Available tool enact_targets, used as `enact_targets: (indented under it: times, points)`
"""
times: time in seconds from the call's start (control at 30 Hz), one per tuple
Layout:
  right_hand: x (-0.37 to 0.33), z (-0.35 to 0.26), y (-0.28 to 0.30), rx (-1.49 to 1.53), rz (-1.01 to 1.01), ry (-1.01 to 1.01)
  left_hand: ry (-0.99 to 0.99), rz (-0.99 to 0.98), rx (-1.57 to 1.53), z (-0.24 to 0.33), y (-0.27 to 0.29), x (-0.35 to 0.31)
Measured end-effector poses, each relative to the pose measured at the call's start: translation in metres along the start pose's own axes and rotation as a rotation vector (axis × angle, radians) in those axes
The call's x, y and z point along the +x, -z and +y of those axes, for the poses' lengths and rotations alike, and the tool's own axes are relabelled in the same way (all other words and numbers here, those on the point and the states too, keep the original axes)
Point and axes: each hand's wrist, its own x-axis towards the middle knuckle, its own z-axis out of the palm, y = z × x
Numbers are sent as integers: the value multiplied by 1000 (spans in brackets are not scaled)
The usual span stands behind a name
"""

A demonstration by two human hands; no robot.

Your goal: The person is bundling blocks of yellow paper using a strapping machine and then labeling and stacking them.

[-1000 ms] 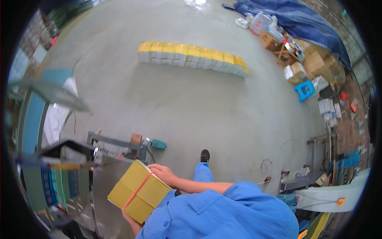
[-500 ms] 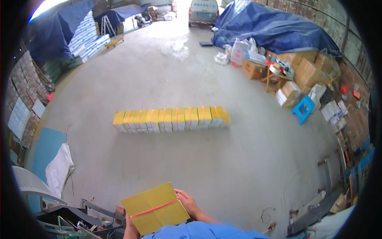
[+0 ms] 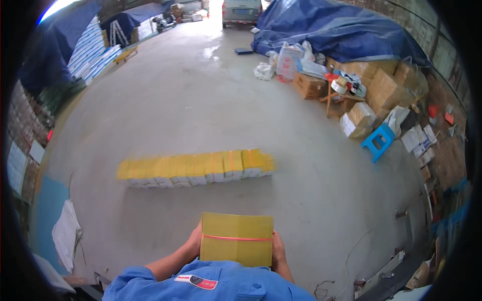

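The left hand [image 3: 194, 239] is pressing the nine o'clock side of a yellow bundle [image 3: 237, 254], and the right hand [image 3: 278, 249] is pressing its three o'clock side. Both are clamping on it, though the fingers underneath are not showing. The bundle is sitting level just in front of the blue shirt [image 3: 221, 281]; holding it close and from both sides is probably keeping its weight balanced. A red band [image 3: 237, 238] is running across its top, likely keeping the bundle together.

At eleven o'clock from the bundle, a row of yellow-topped stacks [image 3: 196, 170] is standing on the floor [image 3: 150, 115], side by side, perhaps so that they are propping each other up.

Counting: one bundle is being held, one band is showing on it, one row is standing ahead, its stacks blurring too much to number. One blue stool [image 3: 379, 143] is standing at two o'clock, and one van [image 3: 242, 16] at twelve.
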Motion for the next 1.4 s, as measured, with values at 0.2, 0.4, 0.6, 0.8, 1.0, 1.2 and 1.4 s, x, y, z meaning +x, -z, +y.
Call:
enact_targets:
  times: [0.2,0.4,0.6,0.8,1.0,1.2,1.4]
  points:
    - [140,-67,88,6,65,-15,74,-77,-3,22,-118,153]
    - [288,-188,110,-180,-115,-136,96,190,-202,42,-215,231]
    - [426,-236,99,-226,-245,-266,-113,161,147,31,-221,332]
    - [588,-240,95,-318,-332,-330,25,302,-304,69,-268,434]
    - [736,-220,100,-658,-417,-348,241,352,-999,44,-310,541]
    - [899,-173,110,-1006,-583,-483,269,461,-1263,-45,-359,670]
    - [1029,-99,117,-1167,-698,-594,298,594,-1451,-97,-370,789]
